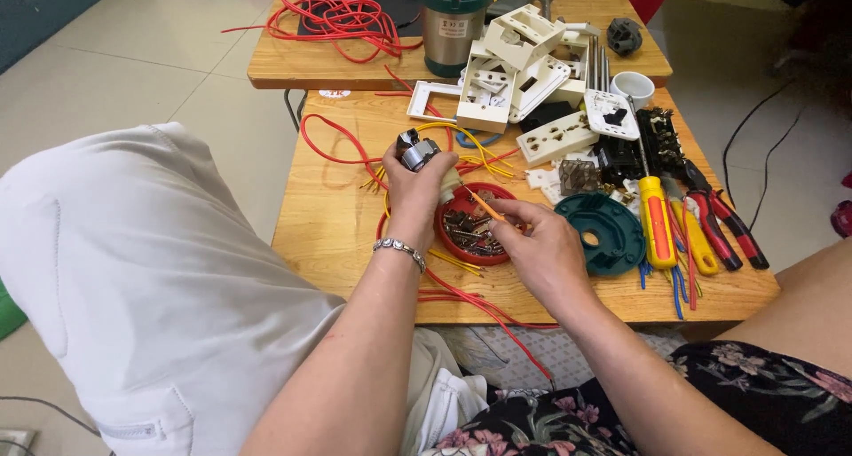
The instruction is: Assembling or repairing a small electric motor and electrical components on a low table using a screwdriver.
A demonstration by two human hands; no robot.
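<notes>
We see a wooden table at frame centre, bearing a red dish of screws, a green disc, screwdrivers, pliers, white socket plates and red wire at upper left.

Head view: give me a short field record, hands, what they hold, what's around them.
left hand: grips a small metal-and-black motor part, raised above the red dish
right hand: pinches a thin orange wire that runs toward the part
red dish: round, under the hands, holds small metal bits
green round cover: flat on the wooden table, right of the dish
screwdriver: orange and yellow handle, beside the cover
pliers: red handles, table's right edge
white socket plates: piled behind
</notes>
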